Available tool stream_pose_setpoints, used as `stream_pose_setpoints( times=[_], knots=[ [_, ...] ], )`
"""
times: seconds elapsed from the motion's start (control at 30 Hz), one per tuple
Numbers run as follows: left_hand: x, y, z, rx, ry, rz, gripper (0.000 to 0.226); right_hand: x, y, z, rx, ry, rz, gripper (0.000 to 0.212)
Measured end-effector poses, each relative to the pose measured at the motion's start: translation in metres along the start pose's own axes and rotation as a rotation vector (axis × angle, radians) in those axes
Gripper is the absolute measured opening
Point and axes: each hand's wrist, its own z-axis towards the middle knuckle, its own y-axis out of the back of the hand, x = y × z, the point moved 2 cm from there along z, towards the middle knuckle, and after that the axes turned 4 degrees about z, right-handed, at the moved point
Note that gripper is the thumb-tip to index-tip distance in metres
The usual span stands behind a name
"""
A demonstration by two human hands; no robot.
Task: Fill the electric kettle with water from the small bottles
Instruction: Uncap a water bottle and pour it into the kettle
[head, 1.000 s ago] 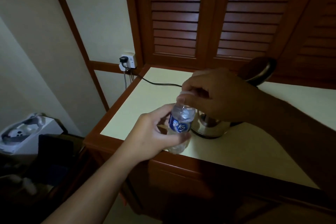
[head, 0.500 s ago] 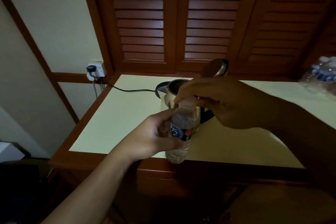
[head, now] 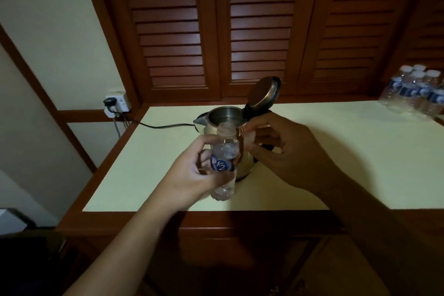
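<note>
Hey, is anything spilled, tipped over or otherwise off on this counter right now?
Nothing stands out. The kettle sits upright, lid open; the left hand holds the uncapped bottle nearly upright, the right hand pinches its cap, and the counter shows no spill.

Hotel-like room: louvred wooden doors, wood-edged counter, kettle, bottled water pack, wall socket.

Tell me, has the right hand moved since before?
Yes. Against the kettle, the right hand went right, off the bottle, pinching its cap.
</note>
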Motion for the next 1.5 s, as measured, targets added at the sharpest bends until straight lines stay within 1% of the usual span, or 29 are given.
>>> stream_pose_setpoints(
  times=[0.07, 0.13, 0.2, 0.27, 0.33, 0.4, 0.5, 0.53, 0.67, 0.77, 0.83, 0.97, 1.17, 1.3, 1.5],
  knots=[
    [-0.003, 0.005, 0.001, -0.055, -0.011, 0.035, 0.066, -0.017, -0.006, -0.007, -0.061, -0.076, 0.06, 0.019],
    [-0.007, 0.008, 0.001, -0.107, -0.018, 0.065, 0.065, -0.039, -0.012, -0.017, -0.098, -0.155, 0.04, 0.014],
    [-0.007, 0.013, 0.001, -0.158, -0.03, 0.095, 0.066, -0.07, -0.017, -0.027, -0.115, -0.21, -0.092, 0.012],
    [-0.008, 0.017, 0.001, -0.196, -0.028, 0.127, 0.066, -0.098, -0.022, -0.036, -0.087, -0.269, -0.273, 0.006],
    [-0.006, 0.022, 0.002, -0.217, -0.024, 0.145, 0.066, -0.118, -0.027, -0.041, -0.058, -0.324, -0.356, 0.006],
    [-0.006, 0.028, 0.004, -0.235, -0.01, 0.168, 0.066, -0.129, -0.03, -0.043, -0.059, -0.314, -0.376, 0.008],
    [-0.011, 0.036, 0.01, -0.215, 0.018, 0.243, 0.063, -0.135, -0.035, -0.043, -0.046, -0.23, -0.438, 0.011],
    [-0.014, 0.04, 0.013, -0.201, 0.03, 0.286, 0.063, -0.136, -0.035, -0.043, -0.053, -0.22, -0.458, 0.015],
    [-0.027, 0.058, 0.032, -0.143, 0.032, 0.526, 0.066, -0.139, -0.039, -0.043, -0.075, -0.236, -0.558, 0.051],
    [-0.035, 0.071, 0.048, -0.143, -0.003, 0.806, 0.067, -0.15, -0.042, -0.044, 0.029, -0.343, -0.602, 0.086],
    [-0.038, 0.076, 0.058, -0.149, -0.033, 0.988, 0.066, -0.156, -0.043, -0.043, 0.071, -0.39, -0.608, 0.097],
    [-0.045, 0.079, 0.073, -0.139, -0.065, 1.26, 0.066, -0.159, -0.045, -0.042, 0.067, -0.383, -0.61, 0.101],
    [-0.059, 0.075, 0.084, -0.185, -0.171, 1.588, 0.071, -0.161, -0.044, -0.043, 0.048, -0.386, -0.589, 0.102],
    [-0.063, 0.075, 0.09, -0.196, -0.228, 1.701, 0.077, -0.16, -0.043, -0.043, 0.039, -0.373, -0.591, 0.097],
    [-0.062, 0.068, 0.092, -0.211, -0.306, 1.769, 0.077, -0.161, -0.042, -0.044, 0.04, -0.367, -0.584, 0.096]
  ],
)
